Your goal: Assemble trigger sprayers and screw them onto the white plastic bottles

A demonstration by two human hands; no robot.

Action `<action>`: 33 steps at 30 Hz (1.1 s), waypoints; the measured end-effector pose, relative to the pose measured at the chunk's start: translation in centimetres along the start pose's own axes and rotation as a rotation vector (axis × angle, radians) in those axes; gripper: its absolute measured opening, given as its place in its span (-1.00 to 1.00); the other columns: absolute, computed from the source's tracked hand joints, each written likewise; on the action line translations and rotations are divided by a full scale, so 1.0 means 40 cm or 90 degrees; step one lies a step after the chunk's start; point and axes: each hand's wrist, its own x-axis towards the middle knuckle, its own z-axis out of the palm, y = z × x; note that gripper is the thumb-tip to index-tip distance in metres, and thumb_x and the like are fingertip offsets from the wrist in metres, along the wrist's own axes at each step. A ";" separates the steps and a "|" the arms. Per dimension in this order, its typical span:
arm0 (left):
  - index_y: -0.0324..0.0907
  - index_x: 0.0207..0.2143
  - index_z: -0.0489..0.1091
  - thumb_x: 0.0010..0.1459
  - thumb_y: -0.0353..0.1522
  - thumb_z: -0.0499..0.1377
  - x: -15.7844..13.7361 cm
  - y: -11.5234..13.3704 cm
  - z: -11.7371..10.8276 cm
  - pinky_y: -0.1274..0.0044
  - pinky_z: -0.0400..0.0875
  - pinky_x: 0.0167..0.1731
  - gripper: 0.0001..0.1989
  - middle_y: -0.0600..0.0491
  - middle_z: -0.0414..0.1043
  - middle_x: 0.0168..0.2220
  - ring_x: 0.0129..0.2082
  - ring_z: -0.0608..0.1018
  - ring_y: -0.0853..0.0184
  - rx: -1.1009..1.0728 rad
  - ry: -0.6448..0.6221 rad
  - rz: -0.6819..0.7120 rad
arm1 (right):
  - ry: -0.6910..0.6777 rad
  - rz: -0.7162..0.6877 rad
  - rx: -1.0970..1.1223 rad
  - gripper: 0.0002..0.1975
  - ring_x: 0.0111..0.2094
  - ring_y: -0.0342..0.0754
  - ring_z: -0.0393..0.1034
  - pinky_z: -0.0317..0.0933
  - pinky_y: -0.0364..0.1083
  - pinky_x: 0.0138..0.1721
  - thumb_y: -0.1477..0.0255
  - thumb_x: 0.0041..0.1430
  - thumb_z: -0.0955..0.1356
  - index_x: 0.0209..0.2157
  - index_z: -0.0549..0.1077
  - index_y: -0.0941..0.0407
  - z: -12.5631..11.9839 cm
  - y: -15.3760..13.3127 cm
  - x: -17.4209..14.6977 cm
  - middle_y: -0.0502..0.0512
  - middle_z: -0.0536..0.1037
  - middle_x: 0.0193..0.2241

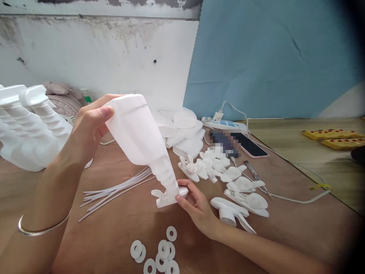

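Note:
A white plastic spray bottle (138, 129) is tilted upside down over the table, its base up and its neck low. My left hand (91, 121) grips it near the base, thumb on the side. At the lower end, a white trigger spray head (167, 198) sits against the bottle's neck, and my right hand (196, 207) pinches it between thumb and fingers. To the right of my right hand lie several loose white spray heads (229, 207). White ring washers (163, 249) are scattered below, and a bundle of thin white tubes (114, 190) lies beneath the bottle.
Several white bottles with heads (34, 129) stand at the left. More white bottles (185, 131) are piled at the back. Phones (249, 144), a power strip (225, 125) with cables and a screwdriver (256, 175) lie at the right. Yellow items (336, 134) rest on a farther surface.

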 end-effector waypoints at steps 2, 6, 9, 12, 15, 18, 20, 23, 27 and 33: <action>-0.21 -0.46 0.40 -0.15 -0.07 0.24 -0.004 -0.001 0.005 0.49 0.31 -0.54 -0.63 0.00 0.35 -0.46 -0.37 0.47 0.20 0.038 -0.001 0.042 | -0.013 -0.003 0.004 -0.74 -0.35 -0.13 0.30 0.23 -0.16 -0.32 0.28 0.14 0.28 -0.15 0.28 0.08 0.001 0.000 0.000 0.02 0.41 -0.32; -0.21 -0.35 0.45 -0.21 -0.13 0.32 -0.012 0.008 0.016 0.53 0.33 -0.57 -0.60 0.00 0.37 -0.40 -0.41 0.47 0.27 0.061 0.012 0.051 | -0.022 0.001 0.004 -0.73 -0.32 -0.12 0.33 0.25 -0.15 -0.29 0.28 0.14 0.28 -0.14 0.29 0.08 0.001 -0.006 0.000 0.03 0.42 -0.30; -0.15 -0.30 0.47 -0.16 -0.17 0.29 -0.013 0.012 0.013 0.50 0.37 -0.60 -0.65 0.01 0.38 -0.41 -0.41 0.48 0.23 0.083 -0.005 0.064 | -0.036 0.008 0.016 -0.72 -0.25 -0.11 0.35 0.26 -0.14 -0.22 0.27 0.14 0.27 -0.13 0.29 0.08 0.001 -0.010 0.001 0.04 0.44 -0.26; -0.01 -0.28 0.48 -0.13 -0.22 0.25 -0.014 0.013 0.006 0.45 0.37 -0.63 -0.72 -0.01 0.41 -0.38 -0.38 0.50 0.15 0.124 -0.026 0.061 | -0.035 0.014 0.034 -0.72 -0.25 -0.12 0.35 0.25 -0.15 -0.22 0.27 0.14 0.29 -0.13 0.29 0.07 0.002 -0.006 0.001 0.02 0.44 -0.26; 0.03 -0.23 0.47 -0.14 -0.26 0.24 -0.016 0.013 0.004 0.44 0.38 -0.61 -0.68 -0.03 0.43 -0.31 -0.36 0.49 0.15 0.134 -0.048 0.057 | -0.017 0.019 0.038 -0.72 -0.28 -0.13 0.34 0.24 -0.16 -0.24 0.27 0.13 0.30 -0.13 0.29 0.06 0.002 0.000 0.001 0.01 0.43 -0.28; -0.12 -0.17 0.46 -0.14 -0.29 0.23 -0.018 0.016 0.004 0.47 0.38 -0.60 -0.61 -0.02 0.43 -0.29 -0.39 0.49 0.19 0.108 -0.068 0.065 | -0.011 0.024 0.038 -0.73 -0.31 -0.13 0.33 0.24 -0.16 -0.27 0.26 0.14 0.29 -0.14 0.29 0.06 0.002 0.005 0.002 0.01 0.43 -0.31; -0.19 -0.14 0.45 -0.14 -0.33 0.22 -0.019 0.021 0.002 0.48 0.35 -0.62 -0.58 -0.03 0.43 -0.35 -0.45 0.47 0.22 0.076 -0.086 0.042 | -0.011 0.024 0.038 -0.73 -0.32 -0.13 0.32 0.23 -0.16 -0.28 0.26 0.14 0.29 -0.14 0.29 0.06 0.000 0.007 0.004 0.00 0.42 -0.33; -0.24 -0.16 0.47 -0.18 -0.38 0.23 -0.016 0.030 -0.011 0.45 0.36 -0.56 -0.58 -0.08 0.43 -0.31 -0.39 0.47 0.18 0.055 -0.069 0.025 | -0.009 0.015 0.027 -0.71 -0.35 -0.13 0.31 0.23 -0.16 -0.29 0.24 0.13 0.29 -0.14 0.29 0.07 -0.002 0.009 0.004 0.00 0.41 -0.34; -0.17 -0.28 0.52 -0.28 -0.49 0.30 -0.011 0.032 -0.034 0.48 0.39 -0.34 -0.63 -0.04 0.38 -0.15 -0.14 0.39 0.19 0.178 -0.004 0.081 | -0.010 0.007 0.016 -0.72 -0.35 -0.13 0.32 0.22 -0.17 -0.29 0.25 0.13 0.29 -0.14 0.29 0.05 -0.004 0.009 0.001 -0.01 0.42 -0.34; -0.13 -0.25 0.51 -0.14 -0.51 0.24 -0.017 0.032 -0.031 0.56 0.36 -0.45 -0.68 0.03 0.38 -0.32 -0.39 0.39 0.37 0.298 0.004 0.113 | -0.003 0.004 0.026 -0.74 -0.36 -0.15 0.31 0.21 -0.19 -0.32 0.27 0.13 0.30 -0.15 0.30 0.04 -0.003 0.008 0.001 -0.03 0.42 -0.35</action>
